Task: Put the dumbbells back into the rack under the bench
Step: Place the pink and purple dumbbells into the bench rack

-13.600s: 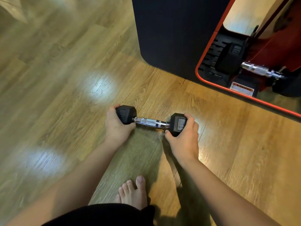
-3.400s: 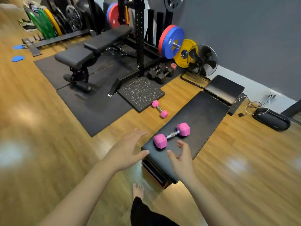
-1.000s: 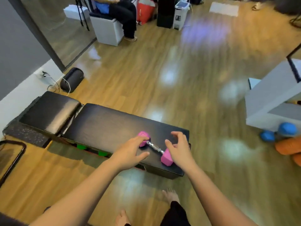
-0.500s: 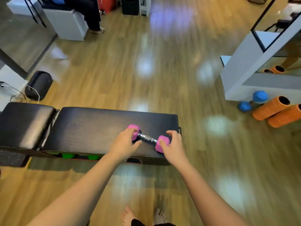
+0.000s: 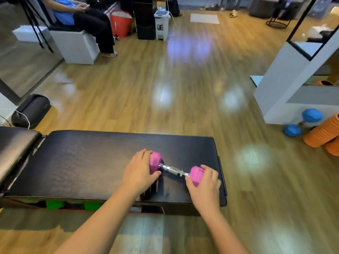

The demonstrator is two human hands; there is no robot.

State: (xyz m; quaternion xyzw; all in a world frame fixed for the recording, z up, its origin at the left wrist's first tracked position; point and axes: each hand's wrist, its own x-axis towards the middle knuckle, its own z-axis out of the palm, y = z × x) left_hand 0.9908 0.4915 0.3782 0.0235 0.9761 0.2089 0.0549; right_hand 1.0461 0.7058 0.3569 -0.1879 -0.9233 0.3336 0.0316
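Note:
A pink dumbbell [image 5: 173, 169] with a chrome handle lies on the right part of the black padded bench [image 5: 91, 162]. My left hand [image 5: 139, 171] grips its left pink head and my right hand [image 5: 205, 180] grips its right pink head. Under the bench's near edge the rack [image 5: 150, 209] shows as a dark strip with a red rim. Green dumbbell heads [image 5: 55, 205] sit in it at the left.
A blue dumbbell [image 5: 302, 123] and orange foam rollers [image 5: 322, 132] lie on the wood floor at the right by a white unit [image 5: 286, 79]. A black bag [image 5: 31, 110] lies at the left. A person [image 5: 82, 17] sits on a white box at the far left.
The view has swung a little and both hands have closed round the pink dumbbell's heads; the dumbbell stays on the bench.

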